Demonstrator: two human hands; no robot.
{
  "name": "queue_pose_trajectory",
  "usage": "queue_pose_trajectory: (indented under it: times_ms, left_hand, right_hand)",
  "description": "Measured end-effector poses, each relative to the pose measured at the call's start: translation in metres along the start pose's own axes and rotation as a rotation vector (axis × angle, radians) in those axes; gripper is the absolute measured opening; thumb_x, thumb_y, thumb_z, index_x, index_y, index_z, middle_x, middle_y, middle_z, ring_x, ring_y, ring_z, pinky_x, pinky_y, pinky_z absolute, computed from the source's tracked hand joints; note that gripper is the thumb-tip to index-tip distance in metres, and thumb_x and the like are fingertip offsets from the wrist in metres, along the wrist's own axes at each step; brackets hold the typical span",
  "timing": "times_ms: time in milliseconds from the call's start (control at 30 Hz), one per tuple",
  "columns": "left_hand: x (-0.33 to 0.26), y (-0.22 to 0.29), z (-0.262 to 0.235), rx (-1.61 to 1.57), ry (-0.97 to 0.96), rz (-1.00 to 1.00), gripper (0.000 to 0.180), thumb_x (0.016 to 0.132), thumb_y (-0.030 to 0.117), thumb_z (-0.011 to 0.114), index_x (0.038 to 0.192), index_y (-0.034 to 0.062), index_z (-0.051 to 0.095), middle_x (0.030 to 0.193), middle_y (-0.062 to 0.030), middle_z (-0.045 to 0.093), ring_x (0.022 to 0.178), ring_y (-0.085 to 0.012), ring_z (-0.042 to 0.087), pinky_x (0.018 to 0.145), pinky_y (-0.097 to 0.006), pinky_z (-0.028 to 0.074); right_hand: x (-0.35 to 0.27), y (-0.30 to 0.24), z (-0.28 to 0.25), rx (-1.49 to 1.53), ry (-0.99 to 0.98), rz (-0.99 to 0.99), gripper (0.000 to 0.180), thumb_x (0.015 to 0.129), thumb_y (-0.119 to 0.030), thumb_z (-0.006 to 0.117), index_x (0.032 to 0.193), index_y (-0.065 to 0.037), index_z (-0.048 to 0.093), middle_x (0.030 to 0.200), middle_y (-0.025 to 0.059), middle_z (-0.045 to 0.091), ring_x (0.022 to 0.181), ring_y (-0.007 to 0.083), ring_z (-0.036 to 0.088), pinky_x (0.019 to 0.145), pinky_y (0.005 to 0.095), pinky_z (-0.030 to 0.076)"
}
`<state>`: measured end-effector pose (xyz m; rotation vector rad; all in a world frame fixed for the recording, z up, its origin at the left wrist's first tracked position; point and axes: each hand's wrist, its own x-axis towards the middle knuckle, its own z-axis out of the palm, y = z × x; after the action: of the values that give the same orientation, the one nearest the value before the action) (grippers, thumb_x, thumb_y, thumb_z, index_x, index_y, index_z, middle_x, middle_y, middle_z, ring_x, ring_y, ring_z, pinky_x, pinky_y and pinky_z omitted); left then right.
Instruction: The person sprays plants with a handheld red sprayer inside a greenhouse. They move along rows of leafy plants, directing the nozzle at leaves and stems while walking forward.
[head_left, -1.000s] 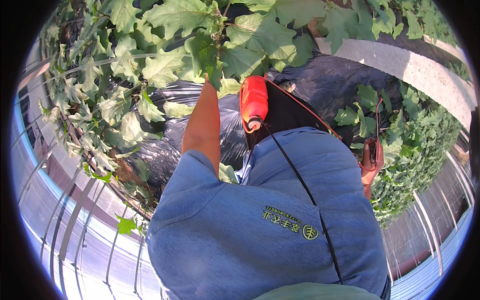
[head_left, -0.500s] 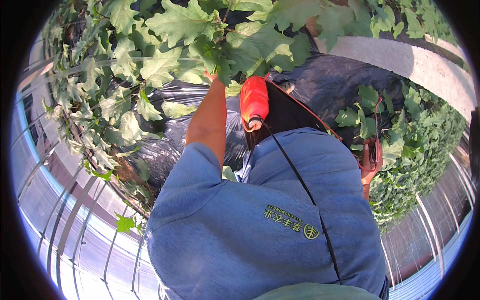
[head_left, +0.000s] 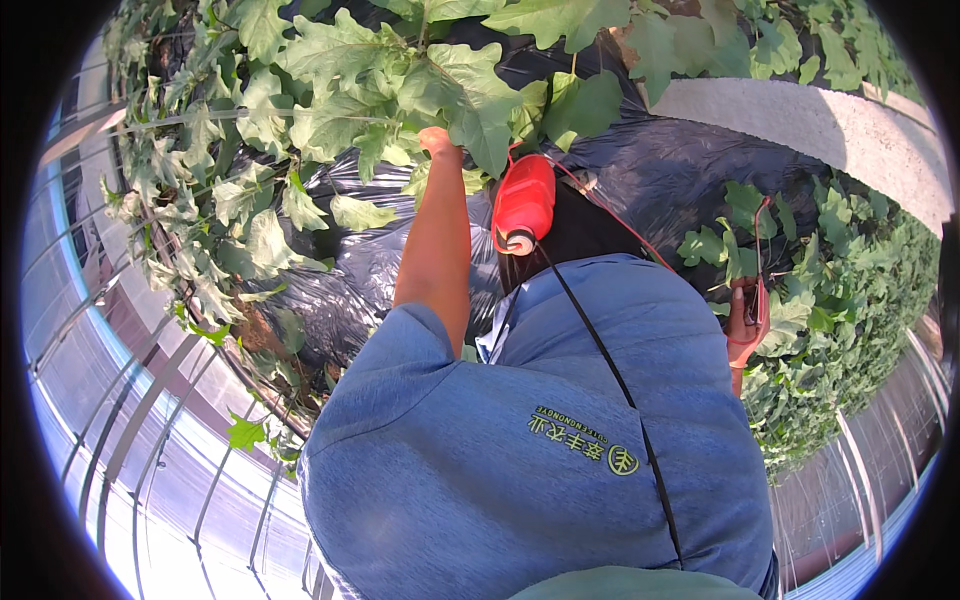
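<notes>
My left hand is raised among the broad lobed leaves of a plant. Leaves cover its fingers, so their grip cannot be made out. On my right side, my right hand is closed around a small dark handle with red parts, and a thin upright wand with a red tip rises from it. A red bottle hangs in front of me, cap end toward me, beside my left forearm. From near the bottle a thin red tube runs toward my right side.
A black strap crosses my blue shirt. Wrinkled black plastic film covers the soil under the plants. A pale curved band lies at the far right. More plants grow at right, and thin frame bars stand at left.
My left hand has come up and slightly right, and more of it shows from behind the leaves. The red bottle has swung a little to the right. My right hand has barely moved.
</notes>
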<state>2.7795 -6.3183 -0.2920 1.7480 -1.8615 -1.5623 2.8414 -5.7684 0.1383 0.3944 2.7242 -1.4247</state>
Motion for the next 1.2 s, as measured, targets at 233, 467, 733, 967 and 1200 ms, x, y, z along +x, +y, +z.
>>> queue_pose_trajectory:
  times_ms: [233, 467, 733, 967, 1200]
  left_hand:
    - [-0.066, 0.095, -0.064, 0.131, -0.026, 0.727, 0.094, 0.098, 0.020, 0.071, 0.178, 0.0147, 0.023, 0.172, -0.0271, 0.039, 0.147, -0.0433, 0.060, 0.109, -0.050, 0.057]
    - [-0.127, 0.126, -0.133, 0.777, -0.110, 0.321, 0.106, 0.095, 0.019, 0.075, 0.182, 0.0149, 0.015, 0.179, -0.0409, 0.014, 0.137, -0.0551, 0.064, 0.103, -0.052, 0.061]
    - [-0.180, 0.071, -0.163, 0.519, -0.342, 0.299, 0.057, 0.095, 0.038, 0.075, 0.136, -0.0013, 0.075, 0.131, -0.0313, 0.076, 0.121, -0.0469, 0.073, 0.105, -0.052, 0.057]
    - [-0.138, 0.124, -0.183, 0.778, -0.817, 0.438, 0.044, 0.098, 0.040, 0.073, 0.117, 0.0007, 0.081, 0.104, -0.0270, 0.081, 0.098, -0.0458, 0.079, 0.087, -0.049, 0.060]
    - [-0.138, 0.226, -0.153, 0.738, -0.705, 0.454, 0.045, 0.106, 0.039, 0.072, 0.135, 0.0043, 0.076, 0.111, -0.0215, 0.081, 0.105, -0.0371, 0.079, 0.095, -0.045, 0.059]
  right_hand:
    - [0.019, -0.003, 0.010, 0.123, -0.027, -0.025, 0.026, 0.110, -0.007, 0.070, 0.132, 0.006, 0.068, 0.117, 0.0087, 0.074, 0.106, 0.0157, 0.066, 0.097, 0.0305, 0.052]
    - [0.032, 0.007, 0.023, 0.280, 0.057, -0.022, 0.027, 0.110, -0.007, 0.071, 0.135, 0.005, 0.068, 0.119, 0.0095, 0.073, 0.109, 0.0167, 0.067, 0.101, 0.0330, 0.052]
    - [0.028, 0.008, 0.035, 0.306, 0.111, -0.095, 0.030, 0.109, -0.004, 0.072, 0.137, 0.007, 0.067, 0.120, 0.0109, 0.075, 0.111, 0.0188, 0.069, 0.102, 0.0346, 0.055]
    - [0.013, -0.019, 0.044, 0.207, 0.102, -0.127, 0.030, 0.107, -0.004, 0.073, 0.136, 0.005, 0.069, 0.120, 0.0098, 0.076, 0.109, 0.0163, 0.071, 0.101, 0.0335, 0.056]
    - [0.003, -0.023, 0.056, 0.249, 0.145, -0.178, 0.042, 0.101, 0.000, 0.076, 0.142, 0.005, 0.066, 0.121, 0.0104, 0.076, 0.100, 0.0120, 0.067, 0.095, 0.0293, 0.055]
